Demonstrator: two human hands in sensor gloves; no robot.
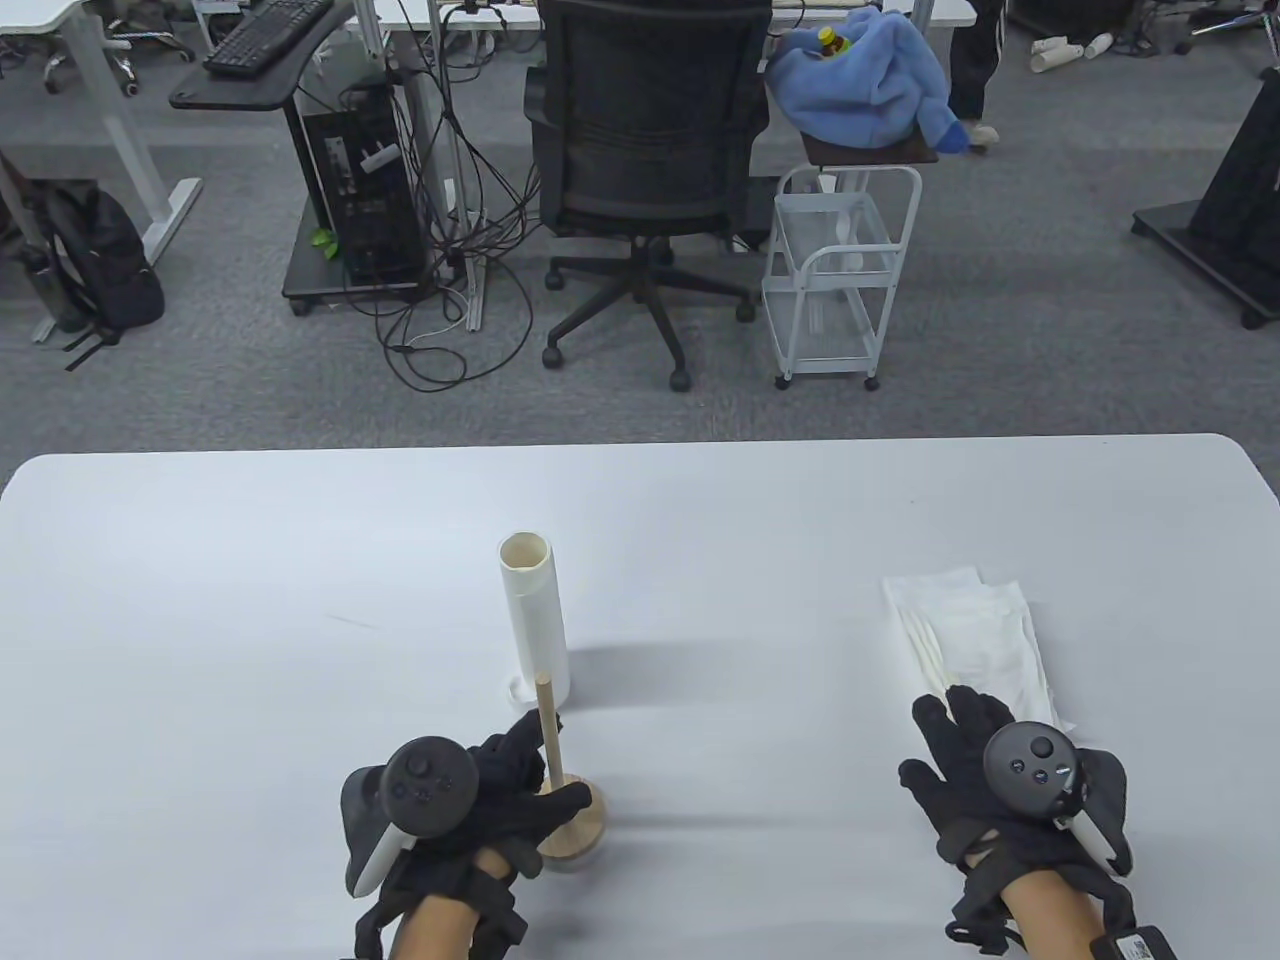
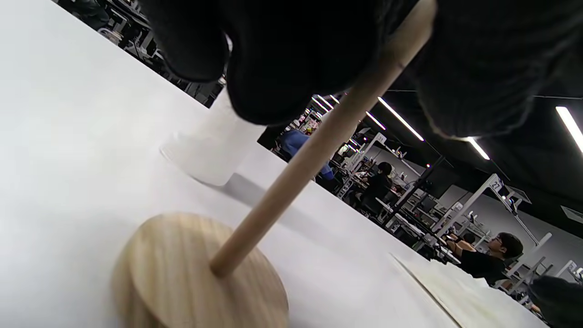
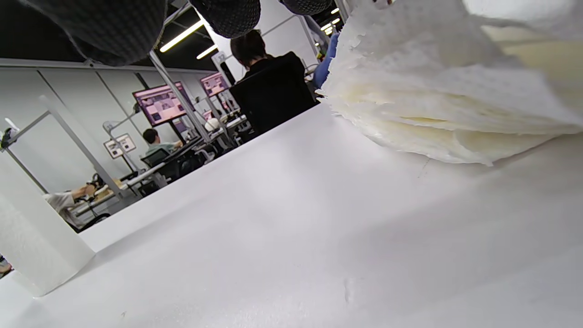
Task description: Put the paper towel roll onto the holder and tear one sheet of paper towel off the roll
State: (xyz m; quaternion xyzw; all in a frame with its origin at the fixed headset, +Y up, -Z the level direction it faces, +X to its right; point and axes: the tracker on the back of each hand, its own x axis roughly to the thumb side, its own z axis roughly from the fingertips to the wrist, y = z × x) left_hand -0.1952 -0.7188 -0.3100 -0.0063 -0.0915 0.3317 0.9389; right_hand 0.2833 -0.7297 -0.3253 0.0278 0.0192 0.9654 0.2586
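Wooden holder (image 1: 560,800) pole sits gripped between curled left hand (image 1: 480,800) fingers; right hand (image 1: 985,775) lies flat, fingertips on folded towels (image 1: 975,635), palm hidden.

I am viewing an open-plan office or lab: grey carpet, a black office chair (image 1: 648,150), a keyboard (image 1: 265,30) on a desk, a tower computer (image 1: 360,190), and monitors (image 3: 160,104) glowing at distant workstations.

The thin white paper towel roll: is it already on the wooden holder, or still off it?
Off. The thin white paper towel roll stands upright on the table, behind the wooden holder, whose rod is bare; the left hand grips it.
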